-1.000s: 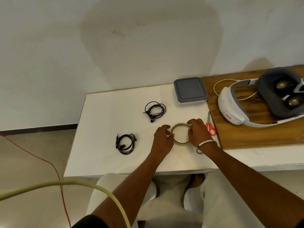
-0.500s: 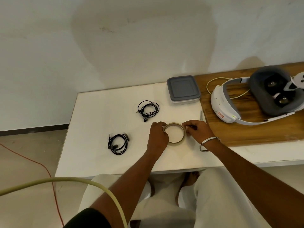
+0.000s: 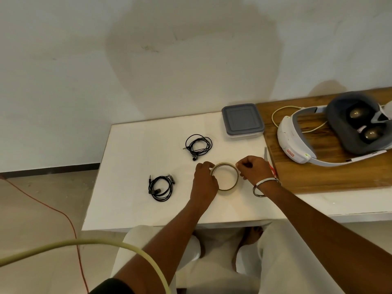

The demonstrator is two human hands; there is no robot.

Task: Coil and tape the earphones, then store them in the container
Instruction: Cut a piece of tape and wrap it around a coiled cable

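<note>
A thin roll of tape [image 3: 228, 187] lies flat on the white table [image 3: 127, 198]. My left hand [image 3: 204, 181] grips its left rim. My right hand [image 3: 253, 169] has its fingers curled at the roll's upper right edge and seems to pinch the tape there. Two coiled black earphones lie to the left: one earphone coil [image 3: 198, 146] farther back, the other earphone coil [image 3: 161, 187] nearer the front. A closed container with a grey lid [image 3: 242, 120] stands at the back of the table.
Scissors with red handles [image 3: 267, 159] lie partly hidden behind my right hand. A wooden board [image 3: 331, 177] on the right carries a white VR headset [image 3: 301, 143] with its cable. A pale hose [image 3: 84, 245] and a red wire [image 3: 53, 211] cross the floor at left.
My right hand has drawn back from covering the roll's right side to its upper right edge, fingers now curled. The left hand keeps its hold on the roll.
</note>
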